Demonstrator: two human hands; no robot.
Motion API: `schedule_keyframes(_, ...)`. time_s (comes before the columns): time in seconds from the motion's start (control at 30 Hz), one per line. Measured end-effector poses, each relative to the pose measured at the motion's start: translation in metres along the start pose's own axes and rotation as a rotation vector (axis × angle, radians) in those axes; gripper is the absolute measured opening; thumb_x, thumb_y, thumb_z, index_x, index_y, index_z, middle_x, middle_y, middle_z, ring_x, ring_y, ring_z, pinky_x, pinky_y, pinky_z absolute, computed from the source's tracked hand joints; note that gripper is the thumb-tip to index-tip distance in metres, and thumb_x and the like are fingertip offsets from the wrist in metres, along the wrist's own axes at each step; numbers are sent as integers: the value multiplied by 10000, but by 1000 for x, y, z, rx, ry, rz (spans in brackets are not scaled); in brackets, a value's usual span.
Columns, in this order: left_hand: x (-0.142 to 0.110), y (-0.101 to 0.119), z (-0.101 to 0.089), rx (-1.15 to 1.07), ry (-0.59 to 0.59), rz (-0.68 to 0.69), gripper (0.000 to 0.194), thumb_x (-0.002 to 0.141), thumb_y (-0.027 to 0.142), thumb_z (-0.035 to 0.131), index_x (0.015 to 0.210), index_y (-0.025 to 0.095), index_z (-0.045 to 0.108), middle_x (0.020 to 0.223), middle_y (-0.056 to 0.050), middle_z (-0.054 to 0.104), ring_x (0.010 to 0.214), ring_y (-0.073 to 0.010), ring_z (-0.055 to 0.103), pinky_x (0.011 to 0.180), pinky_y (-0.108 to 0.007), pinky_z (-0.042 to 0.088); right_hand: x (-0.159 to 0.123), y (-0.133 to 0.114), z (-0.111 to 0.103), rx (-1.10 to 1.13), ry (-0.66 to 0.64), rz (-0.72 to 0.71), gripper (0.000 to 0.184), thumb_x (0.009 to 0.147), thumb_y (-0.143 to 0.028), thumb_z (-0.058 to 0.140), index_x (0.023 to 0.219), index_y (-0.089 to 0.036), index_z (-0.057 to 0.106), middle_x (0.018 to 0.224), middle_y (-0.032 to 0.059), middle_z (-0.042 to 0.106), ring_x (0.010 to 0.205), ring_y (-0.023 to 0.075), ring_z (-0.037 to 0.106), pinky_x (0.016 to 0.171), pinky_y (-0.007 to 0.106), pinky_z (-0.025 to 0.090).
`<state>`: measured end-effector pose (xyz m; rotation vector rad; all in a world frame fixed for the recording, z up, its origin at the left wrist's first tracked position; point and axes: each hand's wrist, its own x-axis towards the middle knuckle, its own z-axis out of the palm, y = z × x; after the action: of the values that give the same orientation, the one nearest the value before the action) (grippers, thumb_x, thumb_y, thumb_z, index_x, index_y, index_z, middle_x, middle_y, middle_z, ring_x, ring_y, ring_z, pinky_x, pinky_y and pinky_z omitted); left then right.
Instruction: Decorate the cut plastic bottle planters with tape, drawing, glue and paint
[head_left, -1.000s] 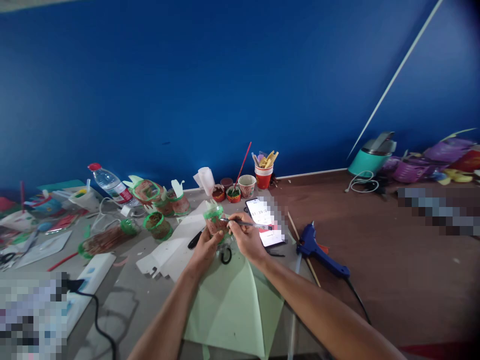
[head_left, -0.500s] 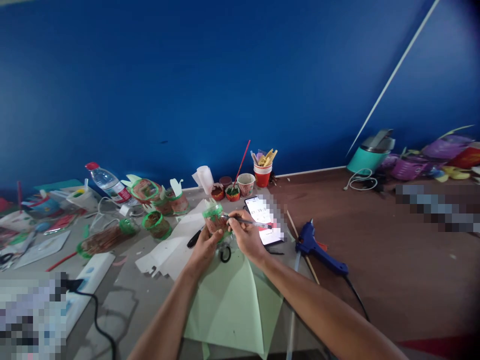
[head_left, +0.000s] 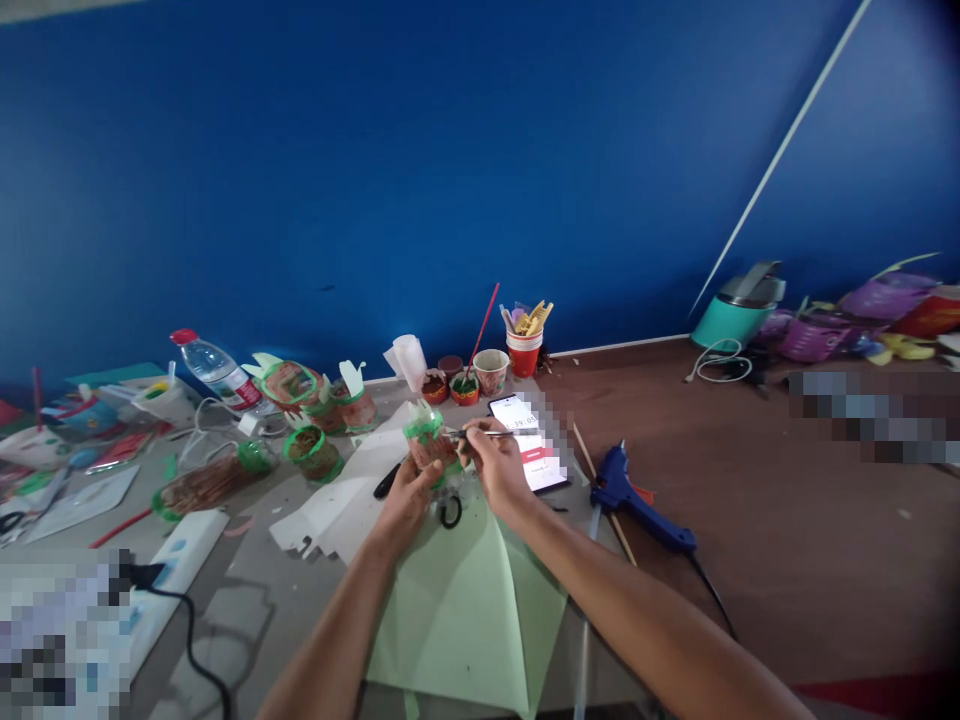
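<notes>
A small painted cup (head_left: 441, 452), brown with a green rim and pale pointed pieces on top, is tilted in my left hand (head_left: 409, 492). The fingers and thumb close around its lower side. My right hand (head_left: 495, 468) pinches a slim pen (head_left: 499, 433), its front end at the cup's right side and its rear end over the phone (head_left: 534, 470). Whether its tip touches the cup is hard to tell. Below the cup are scissors with a black handle ring (head_left: 451, 513) and a pale green paper sheet (head_left: 457, 620).
Several similar painted cups (head_left: 313, 455), a plastic bottle (head_left: 221, 370) and white paper (head_left: 330, 520) are on the left. A blue glue gun (head_left: 637, 505) with a cord lies right of my forearm. A red cup of sticks (head_left: 524, 355) stands behind the phone; a power strip (head_left: 176, 560) is front left.
The rear of the pen has swung upward, so it lies nearly level. My right hand has turned slightly with it. My left hand and the cup stay almost in place.
</notes>
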<state>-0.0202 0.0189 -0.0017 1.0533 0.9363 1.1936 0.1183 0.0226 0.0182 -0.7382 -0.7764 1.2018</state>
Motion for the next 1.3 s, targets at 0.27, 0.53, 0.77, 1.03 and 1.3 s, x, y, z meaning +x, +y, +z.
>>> schedule_keyframes(0.27, 2, -2, 3, -140, 58, -64, 512, 665, 427, 808, 1077, 176, 637, 1131, -118, 719, 1067, -274, 654, 916, -372, 479, 10, -6, -5, 269, -16, 267, 366, 698, -512, 732, 666, -215, 522, 486, -54, 540, 391, 99, 448, 411, 238, 388)
schedule_keyframes(0.53, 1, 0, 4, -117, 51, -63, 526, 665, 429, 808, 1102, 196, 634, 1090, -98, 732, 1035, -264, 670, 905, -370, 489, 13, -7, -5, 334, -5, 367, 461, 689, -565, 740, 575, -217, 461, 462, -60, 516, 387, 85, 400, 463, 248, 415)
schedule_keyframes(0.77, 0, 4, 9, -95, 38, -39, 530, 622, 449, 826, 1045, 177, 657, 1048, -105, 732, 1064, -282, 647, 933, -386, 468, 3, -7, 1, 113, -1, 156, 361, 727, -521, 698, 671, -220, 507, 487, -58, 523, 394, 100, 431, 416, 231, 346)
schedule_keyframes(1.03, 1, 7, 5, 3, 21, 42, 376, 634, 428, 810, 855, 155, 674, 844, -69, 715, 861, -248, 648, 811, -346, 484, -32, -10, 8, -735, -474, -674, 115, 852, -207, 513, 756, -242, 565, 687, 6, 652, 676, 181, 594, 722, 334, 457)
schedule_keyframes(1.3, 5, 2, 6, -54, 14, 37, 324, 678, 436, 770, 836, 175, 661, 807, -40, 705, 878, -237, 651, 811, -328, 488, -27, -5, 1, -890, -415, -847, 81, 889, -195, 502, 839, -241, 547, 721, 3, 671, 656, 175, 594, 784, 368, 413)
